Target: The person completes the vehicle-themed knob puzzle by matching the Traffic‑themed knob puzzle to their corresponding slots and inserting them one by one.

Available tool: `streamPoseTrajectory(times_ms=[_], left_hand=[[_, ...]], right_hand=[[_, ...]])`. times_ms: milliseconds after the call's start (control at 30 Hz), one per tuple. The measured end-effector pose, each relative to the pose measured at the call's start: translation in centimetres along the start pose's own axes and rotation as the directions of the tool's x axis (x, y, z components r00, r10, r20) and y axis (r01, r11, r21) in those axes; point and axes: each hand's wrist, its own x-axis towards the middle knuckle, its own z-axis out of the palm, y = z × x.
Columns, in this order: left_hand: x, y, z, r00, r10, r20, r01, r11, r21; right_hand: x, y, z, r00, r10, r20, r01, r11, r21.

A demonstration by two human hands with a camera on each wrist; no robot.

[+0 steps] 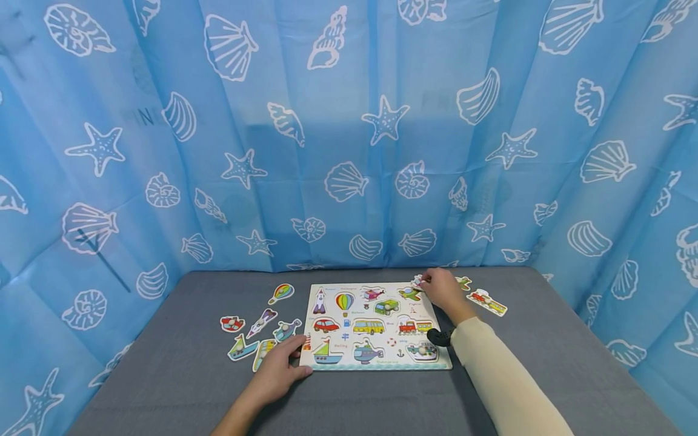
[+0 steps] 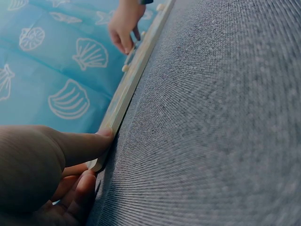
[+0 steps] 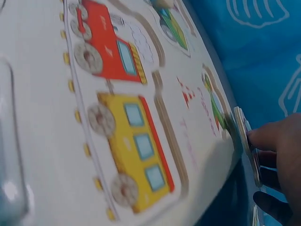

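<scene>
A white wooden puzzle board (image 1: 376, 338) with vehicle pictures lies on the table. My left hand (image 1: 279, 370) grips its near left corner, thumb (image 2: 89, 146) along the edge and fingers curled below. At the far right corner, my right hand (image 1: 444, 290) pinches a thin puzzle piece (image 1: 417, 282), white and pink, tilted up on edge in the right wrist view. Its face is mostly hidden there. A green truck piece (image 1: 387, 307) and a ship piece (image 1: 422, 351) sit in the board. The board's train picture (image 3: 136, 150) fills much of the right wrist view.
Left of the board lie loose pieces: a balloon (image 1: 281, 293), a car (image 1: 232, 324), a rocket (image 1: 262, 323), a submarine (image 1: 287, 329), a sailboat (image 1: 242, 348) and a bus (image 1: 264, 353). On the right are a train piece (image 1: 487, 302) and a green piece (image 1: 463, 283). A blue shell-patterned curtain (image 1: 382, 151) hangs behind.
</scene>
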Motion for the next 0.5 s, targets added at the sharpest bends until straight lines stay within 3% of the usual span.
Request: streamPoseTrajectory(times_ms=[267,500], left_hand=[[0.0,-0.1,0.1,1.000,0.003,-0.006,-0.003,1.000,0.008],[0.1,-0.1,0.1,1.000,-0.005,0.005,0.005,1.000,0.006]], right_hand=[[-0.2,-1.3,0.8,1.000,0.016,-0.001,-0.016,0.997,0.069],[-0.5,-2.4,1.2,0.999,-0.033,-0.031,0.035,0.995,0.092]])
